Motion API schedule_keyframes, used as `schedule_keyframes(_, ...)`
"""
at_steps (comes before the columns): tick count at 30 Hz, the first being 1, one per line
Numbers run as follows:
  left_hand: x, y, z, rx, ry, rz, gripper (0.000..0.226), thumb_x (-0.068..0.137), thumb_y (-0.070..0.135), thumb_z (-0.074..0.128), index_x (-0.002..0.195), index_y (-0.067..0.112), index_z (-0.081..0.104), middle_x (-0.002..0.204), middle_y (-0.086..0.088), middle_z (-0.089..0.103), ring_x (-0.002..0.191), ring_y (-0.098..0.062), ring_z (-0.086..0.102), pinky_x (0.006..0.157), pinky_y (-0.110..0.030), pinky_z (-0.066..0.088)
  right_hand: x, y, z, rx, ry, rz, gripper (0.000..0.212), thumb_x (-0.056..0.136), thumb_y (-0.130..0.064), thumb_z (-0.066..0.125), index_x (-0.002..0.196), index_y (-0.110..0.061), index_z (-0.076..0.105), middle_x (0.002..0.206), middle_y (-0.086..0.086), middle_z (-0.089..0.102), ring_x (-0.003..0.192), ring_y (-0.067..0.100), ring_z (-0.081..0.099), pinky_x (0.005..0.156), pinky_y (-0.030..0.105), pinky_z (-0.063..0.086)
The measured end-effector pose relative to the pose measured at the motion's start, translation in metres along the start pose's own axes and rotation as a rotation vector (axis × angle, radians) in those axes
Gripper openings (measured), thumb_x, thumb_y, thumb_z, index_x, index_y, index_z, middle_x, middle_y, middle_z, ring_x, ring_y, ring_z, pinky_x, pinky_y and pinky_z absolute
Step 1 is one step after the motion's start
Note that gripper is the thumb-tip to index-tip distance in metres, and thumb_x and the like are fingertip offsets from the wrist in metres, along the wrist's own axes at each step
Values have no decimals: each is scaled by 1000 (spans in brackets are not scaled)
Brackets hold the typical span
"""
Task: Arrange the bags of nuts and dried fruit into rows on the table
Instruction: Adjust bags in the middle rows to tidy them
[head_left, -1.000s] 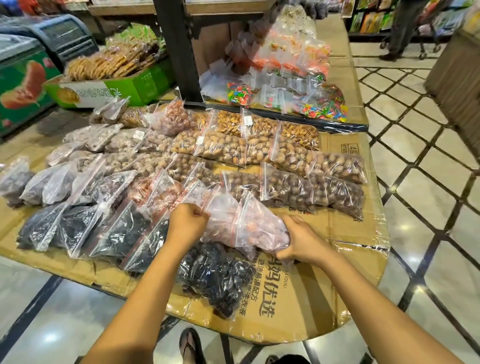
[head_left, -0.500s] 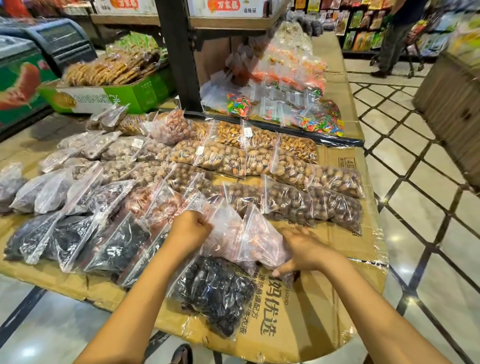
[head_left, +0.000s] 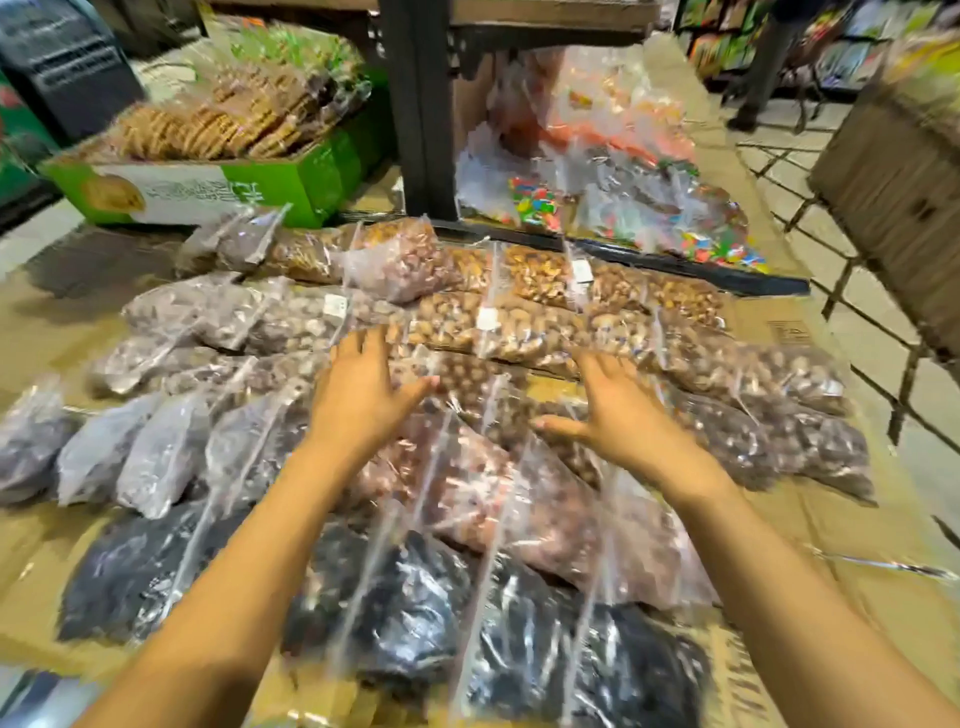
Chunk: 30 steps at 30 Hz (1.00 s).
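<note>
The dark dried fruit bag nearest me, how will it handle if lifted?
Probably floppy: the thin clear bag sags around loose pieces. Likely slippery, since the plastic shines. It looks full, so perhaps hefty.

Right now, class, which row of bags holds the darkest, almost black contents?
The front row, nearest the camera; rows behind it hold paler brown, reddish or grey contents.

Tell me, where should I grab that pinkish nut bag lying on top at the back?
The pinkish nut bag lies on top of the back-row bags, so come from above-left. Probably grip its flat, clear sealed end, sticking out on the left; its full middle looks too bulgy to pinch.
</note>
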<state>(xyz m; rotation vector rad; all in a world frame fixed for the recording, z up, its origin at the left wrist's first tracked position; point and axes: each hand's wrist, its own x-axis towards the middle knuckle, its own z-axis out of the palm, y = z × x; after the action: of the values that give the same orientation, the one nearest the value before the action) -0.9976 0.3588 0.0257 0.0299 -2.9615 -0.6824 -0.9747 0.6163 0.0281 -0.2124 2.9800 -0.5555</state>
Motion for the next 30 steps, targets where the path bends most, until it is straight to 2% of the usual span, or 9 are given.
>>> schedule_keyframes(6, 76, -75, -20, 91, -67, -1, 93, 80, 54, 67, 147, 6, 24, 147, -26, 33, 134, -41, 33, 106, -49, 33, 71, -57, 26, 47, 7, 115, 93, 78, -63, 58, 148, -20, 15, 152, 19, 27, 135, 37, 34, 107, 52, 37)
schedule_keyframes(10, 131, -98, -16, 84, -106, 50, 102, 79, 55, 68, 151, 6, 15, 152, -27, 25, 141, -39, 24, 114, -48, 27, 109, -69, 28, 19, -16, 213, 92, 80, -57, 62, 147, -14, 17, 148, 19, 32, 131, 36, 38, 105, 46, 39)
schedule_keyframes(15, 190, -107, 5, 103, -134, 138, 110, 73, 60, 71, 151, 8, 14, 153, -23, 26, 141, -37, 25, 114, -46, 27, 145, -68, 31, 2, -18, 317, 89, 81, -52, 65, 147, -12, 20, 148, 17, 33, 132, 33, 38, 105, 39, 36)
schedule_keyframes(17, 213, -107, 16, 71, -132, 179, 117, 68, 63, 73, 152, 13, 9, 156, -20, 23, 141, -39, 26, 113, -48, 29, 157, -61, 34, -59, -21, 349, 91, 79, -58, 62, 146, -12, 21, 149, 17, 33, 134, 33, 35, 106, 40, 34)
schedule_keyframes(19, 235, -103, 28, 70, -132, 236, 117, 65, 66, 73, 151, 11, 15, 160, -16, 14, 141, -38, 28, 112, -49, 31, 166, -54, 36, -102, -32, 376, 94, 80, -60, 60, 149, -13, 17, 152, 15, 29, 140, 32, 24, 112, 42, 25)
schedule_keyframes(20, 245, -100, 35, 66, -158, 248, 114, 66, 66, 72, 150, 10, 19, 160, -15, 14, 141, -36, 27, 113, -50, 29, 169, -49, 38, -108, -30, 388, 95, 80, -60, 59, 149, -13, 15, 154, 14, 26, 142, 32, 20, 114, 42, 22)
schedule_keyframes(23, 266, -86, 53, 118, -199, 250, 109, 68, 68, 69, 149, 10, 24, 152, -17, 33, 137, -36, 34, 111, -59, 25, 170, -35, 43, -149, -2, 388, 95, 80, -60, 59, 149, -10, 17, 154, 15, 25, 141, 32, 20, 113, 41, 21)
schedule_keyframes(27, 283, -83, 66, 121, -154, 222, 101, 64, 68, 72, 138, 8, 40, 139, -25, 44, 130, -43, 37, 105, -53, 34, 165, -23, 47, -156, -6, 424, 98, 76, -66, 59, 147, -11, 20, 151, 13, 30, 137, 33, 25, 111, 41, 25)
schedule_keyframes(30, 297, -86, 64, 193, -185, 249, 85, 56, 80, 67, 98, 7, 53, 127, -26, 54, 126, -41, 41, 110, -48, 26, 162, -18, 46, -123, -2, 428, 94, 74, -65, 62, 145, -15, 24, 148, 12, 35, 136, 31, 28, 110, 43, 27)
